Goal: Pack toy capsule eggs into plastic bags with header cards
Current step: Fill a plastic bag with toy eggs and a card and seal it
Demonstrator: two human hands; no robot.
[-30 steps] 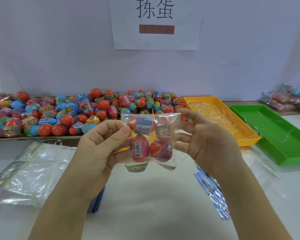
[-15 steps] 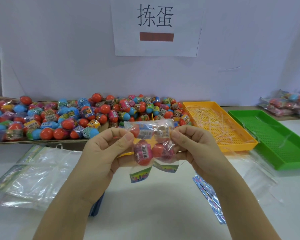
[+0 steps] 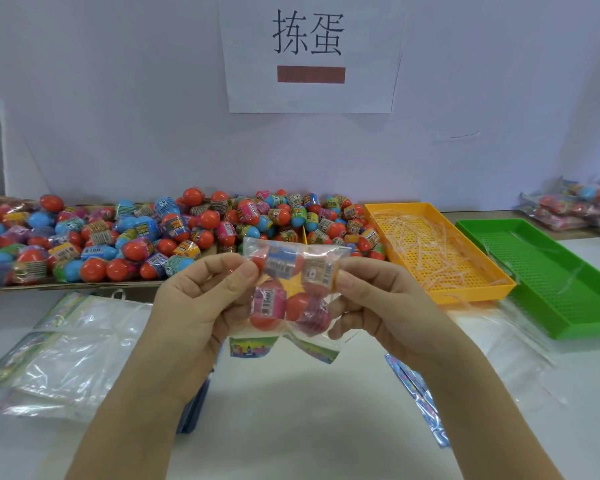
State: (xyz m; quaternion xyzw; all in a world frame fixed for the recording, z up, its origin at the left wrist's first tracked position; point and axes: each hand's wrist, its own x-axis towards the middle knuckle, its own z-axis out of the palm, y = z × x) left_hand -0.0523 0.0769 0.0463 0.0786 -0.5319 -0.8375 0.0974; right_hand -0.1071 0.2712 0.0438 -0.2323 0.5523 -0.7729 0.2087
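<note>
Both grips pinch the plastic bag (image 3: 293,271) at its upper corners, left hand (image 3: 194,306) and right hand (image 3: 378,306). It hangs above the surface (image 3: 291,427) before the egg pile, long axis upright, four eggs (image 3: 267,306) inside, header card (image 3: 253,346) at its lower end.

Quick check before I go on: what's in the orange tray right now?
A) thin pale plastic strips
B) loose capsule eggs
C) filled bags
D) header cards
A: the orange tray holds only a tangle of thin pale strips; the loose eggs are piled to its left and the filled bags lie beyond the green tray.
</note>
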